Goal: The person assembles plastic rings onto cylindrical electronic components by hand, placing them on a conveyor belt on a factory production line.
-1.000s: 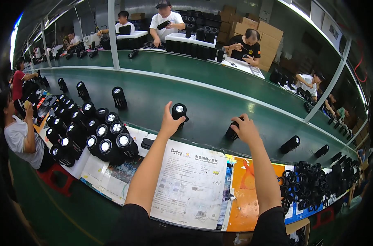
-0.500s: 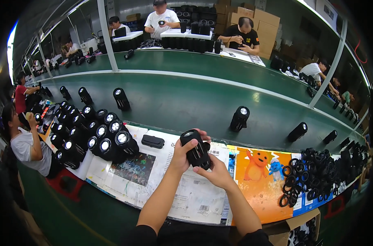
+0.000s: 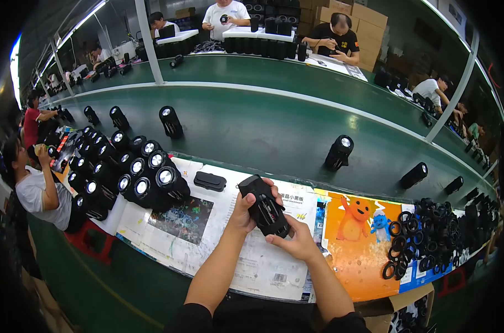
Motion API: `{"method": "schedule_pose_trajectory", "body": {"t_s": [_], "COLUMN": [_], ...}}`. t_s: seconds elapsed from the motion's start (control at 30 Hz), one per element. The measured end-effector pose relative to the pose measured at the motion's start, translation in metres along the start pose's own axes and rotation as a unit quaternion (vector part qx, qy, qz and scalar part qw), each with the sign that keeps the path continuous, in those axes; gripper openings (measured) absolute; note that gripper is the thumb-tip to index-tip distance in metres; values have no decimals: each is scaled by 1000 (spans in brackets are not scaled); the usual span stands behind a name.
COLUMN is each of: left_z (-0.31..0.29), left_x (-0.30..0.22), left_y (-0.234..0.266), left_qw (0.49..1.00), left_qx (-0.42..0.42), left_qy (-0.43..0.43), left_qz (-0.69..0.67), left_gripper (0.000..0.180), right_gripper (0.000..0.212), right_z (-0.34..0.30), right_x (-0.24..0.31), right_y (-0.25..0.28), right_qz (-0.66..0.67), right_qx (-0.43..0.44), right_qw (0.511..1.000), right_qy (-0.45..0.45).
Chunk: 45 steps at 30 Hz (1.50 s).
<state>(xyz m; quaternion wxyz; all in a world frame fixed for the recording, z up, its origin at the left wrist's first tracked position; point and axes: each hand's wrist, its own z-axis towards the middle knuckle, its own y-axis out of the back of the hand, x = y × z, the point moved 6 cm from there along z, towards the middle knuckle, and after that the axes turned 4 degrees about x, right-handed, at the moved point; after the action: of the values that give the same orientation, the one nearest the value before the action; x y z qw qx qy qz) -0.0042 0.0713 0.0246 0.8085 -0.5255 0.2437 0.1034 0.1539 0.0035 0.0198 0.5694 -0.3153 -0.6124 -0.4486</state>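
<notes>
A black cylindrical portable speaker (image 3: 267,212) is held tilted above the white board on the bench, its long side with an oblong panel facing up. Around its upper end wraps my left hand (image 3: 241,215), thumb on the near left side and fingertips showing past the far right edge. My right hand (image 3: 297,240) grips the lower right end, its thumb on the front; its other fingers are partly hidden. On the board beyond my left hand lies a flat black oblong part (image 3: 210,181).
Several black speakers with silver ends (image 3: 165,177) stand crowded at the left. A green conveyor (image 3: 252,122) carries spaced speakers beyond the bench. Black rings (image 3: 399,247) pile up at the right, above a cardboard box (image 3: 410,297). A co-worker (image 3: 38,191) sits at the left.
The speaker has turned in my hands, so more of its long side faces up and its round end shows less. My view has shifted slightly.
</notes>
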Motion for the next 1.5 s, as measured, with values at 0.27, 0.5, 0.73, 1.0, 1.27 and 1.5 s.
{"method": "schedule_pose_trajectory", "body": {"t_s": [0.27, 0.5, 0.73, 1.0, 1.27, 1.5], "left_z": [-5, -9, -8, -6, -10, -11], "left_x": [14, 20, 34, 13, 28, 26], "left_y": [-9, -11, 5, -35, -48, -37], "left_qw": [999, 999, 996, 967, 929, 955], "left_qx": [11, -19, -61, 16, 72, 71], "left_qy": [27, 33, 49, 54, 95, 93], "left_qz": [15, 38, 35, 247, 349, 273], "left_gripper": [68, 62, 56, 58, 51, 69], "right_gripper": [57, 59, 72, 22, 49, 20], "right_z": [-1, -5, -2, -116, -181, -134], "right_x": [-8, -22, -28, 33, -19, -21], "right_y": [0, 4, 11, 207, 311, 264], "right_qz": [169, 171, 61, -402, -693, -529], "right_qx": [42, 43, 99, -316, -274, -134], "right_qw": [984, 982, 989, 859, 614, 836], "right_qy": [-41, -74, -91, 22, -258, -64]}}
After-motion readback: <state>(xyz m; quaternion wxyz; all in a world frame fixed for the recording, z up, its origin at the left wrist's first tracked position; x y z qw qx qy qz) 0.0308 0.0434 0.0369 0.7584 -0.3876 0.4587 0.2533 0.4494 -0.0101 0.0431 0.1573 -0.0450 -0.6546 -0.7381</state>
